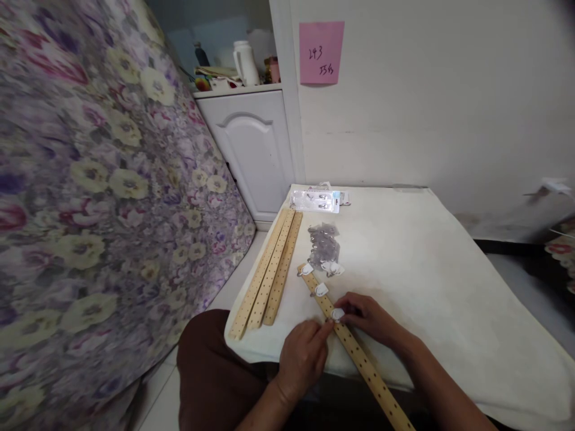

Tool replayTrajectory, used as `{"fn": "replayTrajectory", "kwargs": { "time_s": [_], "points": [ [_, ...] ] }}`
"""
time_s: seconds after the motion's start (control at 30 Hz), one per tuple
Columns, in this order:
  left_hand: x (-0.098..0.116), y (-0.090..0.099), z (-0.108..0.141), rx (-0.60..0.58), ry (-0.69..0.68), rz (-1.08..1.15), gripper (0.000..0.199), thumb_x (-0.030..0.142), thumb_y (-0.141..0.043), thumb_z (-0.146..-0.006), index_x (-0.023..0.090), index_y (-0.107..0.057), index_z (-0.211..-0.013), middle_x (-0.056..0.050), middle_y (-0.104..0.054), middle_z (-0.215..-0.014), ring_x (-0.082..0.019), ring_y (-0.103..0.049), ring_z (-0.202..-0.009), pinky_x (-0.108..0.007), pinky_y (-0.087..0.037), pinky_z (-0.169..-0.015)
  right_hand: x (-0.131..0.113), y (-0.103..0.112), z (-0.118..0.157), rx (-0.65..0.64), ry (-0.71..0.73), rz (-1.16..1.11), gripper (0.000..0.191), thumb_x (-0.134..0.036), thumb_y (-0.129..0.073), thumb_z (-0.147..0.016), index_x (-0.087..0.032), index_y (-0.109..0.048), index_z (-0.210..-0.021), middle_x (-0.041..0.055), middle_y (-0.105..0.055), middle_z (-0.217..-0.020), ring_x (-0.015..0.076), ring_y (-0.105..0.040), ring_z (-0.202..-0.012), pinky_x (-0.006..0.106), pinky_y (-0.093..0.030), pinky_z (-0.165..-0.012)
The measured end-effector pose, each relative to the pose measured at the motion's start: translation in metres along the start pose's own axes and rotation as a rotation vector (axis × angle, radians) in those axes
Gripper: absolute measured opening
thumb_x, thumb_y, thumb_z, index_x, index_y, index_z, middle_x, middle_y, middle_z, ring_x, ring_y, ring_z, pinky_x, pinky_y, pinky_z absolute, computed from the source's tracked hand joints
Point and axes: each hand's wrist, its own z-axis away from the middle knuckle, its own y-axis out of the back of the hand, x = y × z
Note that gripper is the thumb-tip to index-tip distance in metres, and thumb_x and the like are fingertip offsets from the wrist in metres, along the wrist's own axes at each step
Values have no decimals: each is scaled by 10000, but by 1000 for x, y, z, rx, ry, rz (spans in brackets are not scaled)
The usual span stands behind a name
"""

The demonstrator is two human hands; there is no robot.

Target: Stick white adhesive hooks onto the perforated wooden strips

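Possibly, the perforated strip (363, 364), overhanging the edge of the desk (449, 287), could swivel if the half-curled left hand (302, 358), its grip unclear, presses unevenly while the right hand (369, 316) pinches a white tag (337, 313) on it.

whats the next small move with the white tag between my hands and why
Probably a light press on the nearest white tag with the left hand's fingertip, while the right hand steadies its other edge. Both hands already meet there on the holed wooden strip, and two similar tags sit farther up it.
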Motion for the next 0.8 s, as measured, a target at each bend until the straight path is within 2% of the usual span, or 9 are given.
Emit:
{"fn": "replayTrajectory", "kwargs": {
  "time_s": [0.8],
  "points": [
    [2,1,-2,-28,0,-50,502,102,-422,-857,201,-428,-1349,-48,-547,-811,-183,-510,-760,-304,-463,-649,-3,1,0,-31,-35,-26,188,-206,-616,-767,-210,-649,-953,-19,-587,-713,147,-531,-661,261,-411,-615]
  ]
}}
